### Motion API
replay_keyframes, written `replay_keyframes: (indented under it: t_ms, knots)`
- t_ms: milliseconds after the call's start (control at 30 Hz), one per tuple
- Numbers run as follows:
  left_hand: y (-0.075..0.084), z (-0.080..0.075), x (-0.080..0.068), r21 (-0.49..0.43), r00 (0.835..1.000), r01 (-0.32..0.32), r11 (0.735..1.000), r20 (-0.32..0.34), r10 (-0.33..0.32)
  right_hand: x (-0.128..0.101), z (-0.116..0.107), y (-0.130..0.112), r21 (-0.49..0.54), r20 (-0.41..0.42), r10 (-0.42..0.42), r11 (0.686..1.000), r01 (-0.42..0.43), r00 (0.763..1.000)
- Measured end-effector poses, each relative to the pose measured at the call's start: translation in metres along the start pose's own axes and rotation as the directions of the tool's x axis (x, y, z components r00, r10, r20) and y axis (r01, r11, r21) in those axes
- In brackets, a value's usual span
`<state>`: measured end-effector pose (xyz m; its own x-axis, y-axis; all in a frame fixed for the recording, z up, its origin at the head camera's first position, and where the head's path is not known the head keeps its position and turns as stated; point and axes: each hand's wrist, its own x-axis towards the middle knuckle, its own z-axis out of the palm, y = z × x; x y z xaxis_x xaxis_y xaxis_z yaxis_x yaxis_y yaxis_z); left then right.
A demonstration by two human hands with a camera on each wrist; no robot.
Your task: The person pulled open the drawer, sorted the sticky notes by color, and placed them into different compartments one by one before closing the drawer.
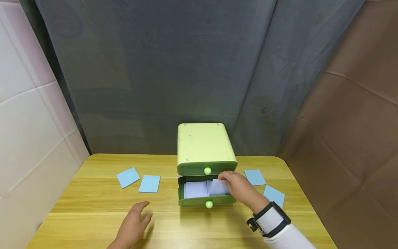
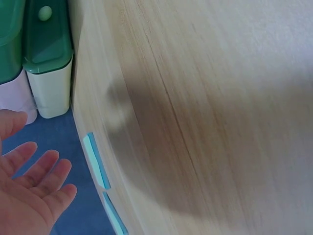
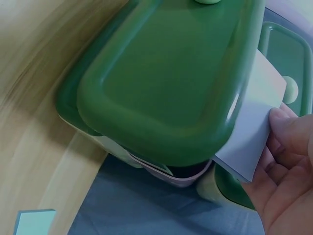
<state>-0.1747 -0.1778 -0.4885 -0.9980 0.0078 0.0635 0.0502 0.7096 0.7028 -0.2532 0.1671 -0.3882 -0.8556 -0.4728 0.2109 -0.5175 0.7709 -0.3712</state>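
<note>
A small light-green chest [image 1: 202, 141] with dark green drawer fronts stands on the table, its lower drawer [image 1: 194, 203] pulled out. Between thumb and fingers, my right hand [image 1: 240, 189] pinches a pale lavender sticky-note pad [image 3: 250, 122] at the drawer's right side. The pad is tilted, its lower part inside the drawer in the head view. Flat in the drawer's left half lies another lavender pad [image 1: 196, 190], with a further lavender piece partly hidden behind the held one. My left hand [image 1: 132, 223] hovers over the table's front left, fingers spread and holding nothing.
Two blue note pads, a tilted one [image 1: 128, 177] and a straighter one [image 1: 149, 184], lie left of the chest. Two more, a farther one [image 1: 255, 177] and a nearer one [image 1: 275, 195], lie right, beside my right forearm. A grey curtain [image 1: 155, 76] hangs behind the table.
</note>
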Motion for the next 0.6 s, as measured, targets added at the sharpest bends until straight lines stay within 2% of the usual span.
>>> replay_keyframes:
  t_ms: [167,367,600]
  knots:
    - [0.0,0.0,0.0,-0.006,1.0,0.004,1.0,0.004,-0.004,0.003,0.006,0.001,-0.006,-0.002,0.032,0.999,-0.032,0.999]
    - [0.0,0.0,0.001,-0.004,1.0,0.015,1.0,0.016,-0.015,0.004,0.013,0.0,0.007,0.032,0.08,0.997,-0.081,0.996]
    - [0.001,0.0,0.001,-0.003,1.0,0.016,1.0,0.014,-0.015,0.006,0.017,0.0,-0.005,-0.005,0.085,0.996,-0.085,0.996]
